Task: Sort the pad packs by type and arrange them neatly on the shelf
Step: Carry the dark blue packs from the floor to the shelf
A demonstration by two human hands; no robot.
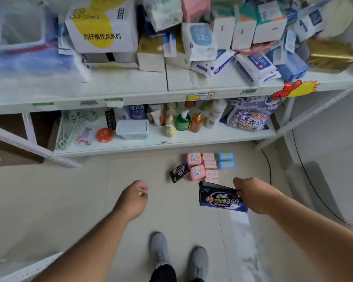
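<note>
- A dark blue pad pack (222, 198) with white and red print hung in the air above the floor, gripped at its right edge by the right hand (253, 195), whose fingers were curled round that edge.
- The left hand (134, 197) was held out beside it, well apart, fingers curled in loosely with nothing between them.
- On the floor (69, 200) beyond the held pack lay the other pad packs in a close cluster: a second dark pack (179, 171) tilted at the left, two pink packs (195, 165) with blue labels beside it, a column of paler pink packs (210, 165) next, and two light blue packs (226, 160) at the right, one behind the other.
- The cluster sat just in front of the lower shelf (130, 147) of a white metal rack.
- That lower shelf carried a clear lidded box (132, 129), an orange round tin (104, 135), a green pump bottle (182, 120), an amber bottle (196, 122) and a purple-and-white detergent bag (249, 117).
- The upper shelf (110, 86) held a white and yellow carton (102, 25), wet-wipe packets (255, 67) and small white boxes (243, 33), piled untidily.
- Two grey shoes (179, 255) showed at the bottom of the view.
- A black cable (314, 190) ran over the floor at the right.
</note>
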